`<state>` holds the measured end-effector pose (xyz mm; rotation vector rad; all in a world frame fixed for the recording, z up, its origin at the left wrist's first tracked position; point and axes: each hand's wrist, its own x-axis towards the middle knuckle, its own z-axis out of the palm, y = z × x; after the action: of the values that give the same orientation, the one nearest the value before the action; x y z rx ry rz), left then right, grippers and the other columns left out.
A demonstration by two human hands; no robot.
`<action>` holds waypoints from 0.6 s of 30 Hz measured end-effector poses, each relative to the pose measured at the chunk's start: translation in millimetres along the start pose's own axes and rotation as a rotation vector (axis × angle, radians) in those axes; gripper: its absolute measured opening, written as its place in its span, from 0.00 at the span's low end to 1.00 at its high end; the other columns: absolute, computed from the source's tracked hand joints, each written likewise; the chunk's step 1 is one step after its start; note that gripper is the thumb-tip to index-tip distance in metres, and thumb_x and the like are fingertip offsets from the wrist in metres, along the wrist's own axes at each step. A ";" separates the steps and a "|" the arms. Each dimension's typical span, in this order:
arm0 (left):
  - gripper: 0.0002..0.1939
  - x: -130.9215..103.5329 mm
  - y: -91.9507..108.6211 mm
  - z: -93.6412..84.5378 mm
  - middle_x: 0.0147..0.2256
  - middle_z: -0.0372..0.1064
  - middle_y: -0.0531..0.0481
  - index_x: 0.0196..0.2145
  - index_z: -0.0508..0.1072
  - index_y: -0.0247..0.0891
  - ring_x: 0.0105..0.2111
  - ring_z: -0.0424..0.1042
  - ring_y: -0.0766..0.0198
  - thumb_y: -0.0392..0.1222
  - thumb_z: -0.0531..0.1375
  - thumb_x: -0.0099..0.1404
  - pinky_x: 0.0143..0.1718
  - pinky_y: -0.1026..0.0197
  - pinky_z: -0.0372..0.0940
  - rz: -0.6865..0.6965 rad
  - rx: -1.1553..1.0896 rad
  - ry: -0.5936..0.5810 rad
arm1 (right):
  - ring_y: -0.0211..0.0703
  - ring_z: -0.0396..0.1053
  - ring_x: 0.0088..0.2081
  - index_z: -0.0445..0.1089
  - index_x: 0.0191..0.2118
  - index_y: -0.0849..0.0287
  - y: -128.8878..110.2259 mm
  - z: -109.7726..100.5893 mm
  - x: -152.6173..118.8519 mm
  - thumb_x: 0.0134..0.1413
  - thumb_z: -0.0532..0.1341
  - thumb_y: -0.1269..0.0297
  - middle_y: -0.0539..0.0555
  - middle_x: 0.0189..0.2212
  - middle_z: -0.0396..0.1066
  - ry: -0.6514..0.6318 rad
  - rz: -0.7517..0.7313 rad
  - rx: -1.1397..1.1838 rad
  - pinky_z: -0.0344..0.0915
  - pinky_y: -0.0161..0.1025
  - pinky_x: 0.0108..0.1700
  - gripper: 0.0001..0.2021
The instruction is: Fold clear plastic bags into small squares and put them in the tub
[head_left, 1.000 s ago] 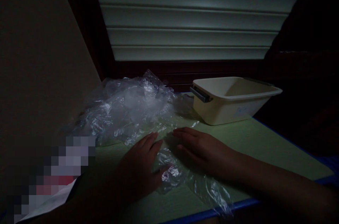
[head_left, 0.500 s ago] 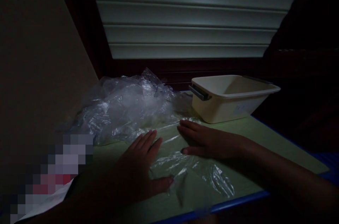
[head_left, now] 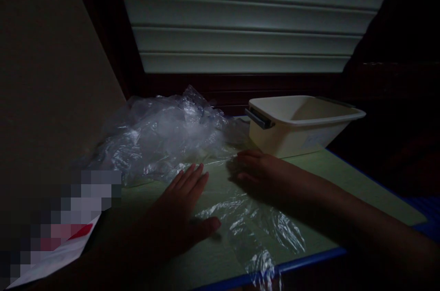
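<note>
A thin clear plastic bag (head_left: pixel 247 227) lies spread on the pale green table (head_left: pixel 357 185), its near end hanging over the blue front edge. My left hand (head_left: pixel 187 204) is open, fingers stretched out and thumb apart, at the left side of this bag. On the other side, my right hand (head_left: pixel 257 169) hovers low over the bag's far part, its fingers extended and nothing visible in them. Behind both hands sits a large crumpled heap of clear plastic bags (head_left: pixel 172 130).
A cream plastic bin (head_left: pixel 292 137) with dark handles stands at the back right of the table. White slatted panels (head_left: pixel 240 16) in a dark frame rise behind. A white and red item (head_left: pixel 62 259), partly pixelated, is at the lower left.
My right hand has lifted slightly off the plastic and its thumb has drawn in. The bag's near end now stretches over the table's front edge. My left hand has barely moved.
</note>
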<state>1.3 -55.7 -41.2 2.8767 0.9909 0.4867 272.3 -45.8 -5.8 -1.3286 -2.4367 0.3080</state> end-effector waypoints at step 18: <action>0.18 9.3 1.3 2.2 0.55 0.69 0.42 0.52 0.72 0.36 0.54 0.69 0.55 0.37 0.48 0.71 0.56 0.51 0.66 -0.060 -0.056 0.103 | 0.55 0.69 0.51 0.69 0.52 0.62 8.0 7.8 0.6 0.62 0.58 0.59 0.66 0.53 0.67 -0.096 -0.038 -0.043 0.68 0.50 0.52 0.17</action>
<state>9.7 -51.0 -40.6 2.7883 1.0573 0.6524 275.0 -41.2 -15.6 -1.3116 -2.5589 0.3183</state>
